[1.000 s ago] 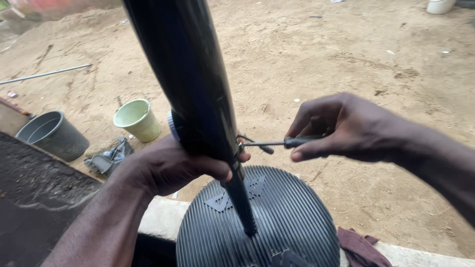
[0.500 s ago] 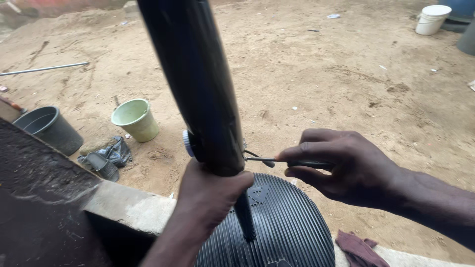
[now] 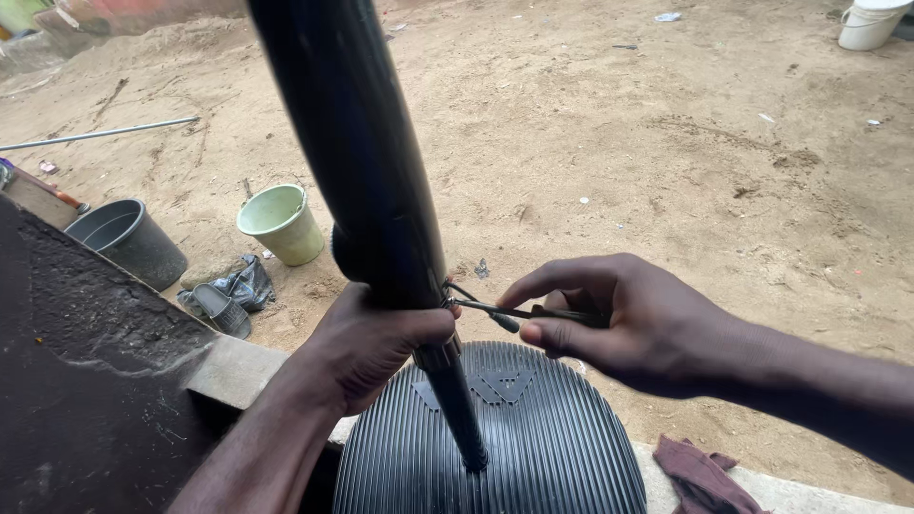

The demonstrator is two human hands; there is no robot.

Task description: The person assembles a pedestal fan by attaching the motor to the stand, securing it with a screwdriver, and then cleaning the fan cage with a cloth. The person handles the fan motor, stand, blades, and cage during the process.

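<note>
A thick black pole (image 3: 367, 162) rises toward me from a round ribbed black base (image 3: 533, 457), joined by a thinner black rod (image 3: 457, 400). My left hand (image 3: 367, 347) grips the pole's lower end where it meets the rod. My right hand (image 3: 628, 324) pinches a slim dark tool (image 3: 514, 311) whose tip points at the joint beside my left thumb. Whether the tip touches the joint I cannot tell.
A pale green bucket (image 3: 278, 221) and a dark grey bucket (image 3: 129, 240) stand on sandy ground at left, with a crumpled grey rag (image 3: 228, 295) between them. A dark concrete slab (image 3: 86, 381) fills the lower left. A maroon cloth (image 3: 700, 471) lies on the ledge. A white bucket (image 3: 868, 21) stands far right.
My left hand has shifted its grip lower on the pole. My right hand has brought the slim tool in closer to the joint. The view has tilted slightly.
</note>
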